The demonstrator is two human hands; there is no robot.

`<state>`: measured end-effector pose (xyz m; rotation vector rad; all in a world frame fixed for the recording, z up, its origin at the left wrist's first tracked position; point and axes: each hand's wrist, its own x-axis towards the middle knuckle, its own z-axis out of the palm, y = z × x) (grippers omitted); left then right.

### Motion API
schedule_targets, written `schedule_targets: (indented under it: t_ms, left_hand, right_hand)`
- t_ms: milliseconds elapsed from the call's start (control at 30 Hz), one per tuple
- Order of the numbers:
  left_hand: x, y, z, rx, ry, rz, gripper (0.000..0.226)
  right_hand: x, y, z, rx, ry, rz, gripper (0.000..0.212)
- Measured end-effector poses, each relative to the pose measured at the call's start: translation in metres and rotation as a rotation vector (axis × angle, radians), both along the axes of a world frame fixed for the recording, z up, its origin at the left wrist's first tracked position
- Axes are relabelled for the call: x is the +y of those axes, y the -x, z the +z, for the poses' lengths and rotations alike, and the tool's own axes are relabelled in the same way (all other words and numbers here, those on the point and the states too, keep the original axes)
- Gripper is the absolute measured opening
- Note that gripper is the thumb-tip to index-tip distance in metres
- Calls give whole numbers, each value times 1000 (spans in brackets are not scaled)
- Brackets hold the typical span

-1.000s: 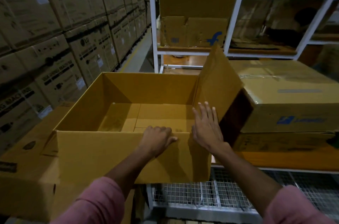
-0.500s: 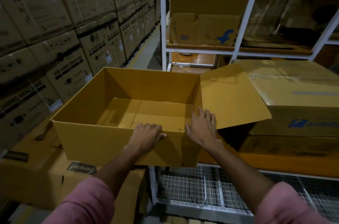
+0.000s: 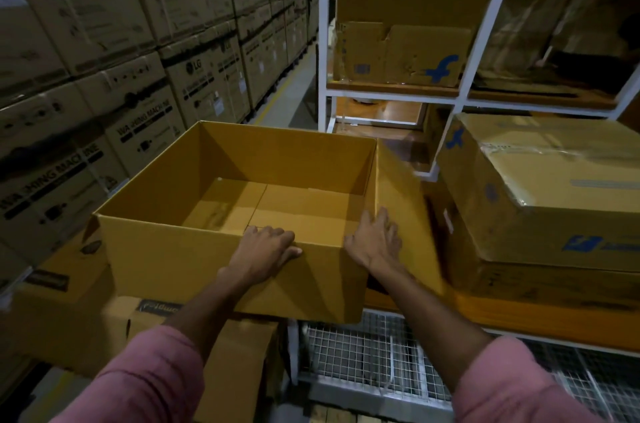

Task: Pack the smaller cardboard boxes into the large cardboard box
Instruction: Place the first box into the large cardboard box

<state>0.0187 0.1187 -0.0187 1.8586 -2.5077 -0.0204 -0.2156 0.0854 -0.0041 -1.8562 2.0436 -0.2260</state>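
Sitting half on a lower carton (image 3: 69, 315), the large cardboard box (image 3: 194, 263) is empty and overhangs the wire shelf (image 3: 363, 356). Left hand (image 3: 265, 247) curls over its near rim, right hand (image 3: 375, 239) presses flat on the side flap (image 3: 398, 194). Risk: uneven support, box could tip once loaded. Smaller boxes: can't tell which
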Motion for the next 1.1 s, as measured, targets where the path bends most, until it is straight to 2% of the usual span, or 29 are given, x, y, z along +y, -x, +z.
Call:
schedule_targets:
  t_ms: [67,133,367,700,1100]
  left_hand:
    - [1,4,-2,34,20,19,76]
    - [2,7,-3,78,9,49,64]
    - [-2,29,2,289,-48,38,30]
    - [8,95,4,374,-34,35,28]
    - [15,138,0,343,-15,7,28]
  right_hand:
    - [-3,3,-1,-132,-55,-90,64]
    - [-5,8,-4,-215,-19,-100,65]
    - [6,35,0,-242,89,-84,59]
    - [11,102,-4,-214,73,-105,60]
    - [24,145,1,-209,75,-79,63]
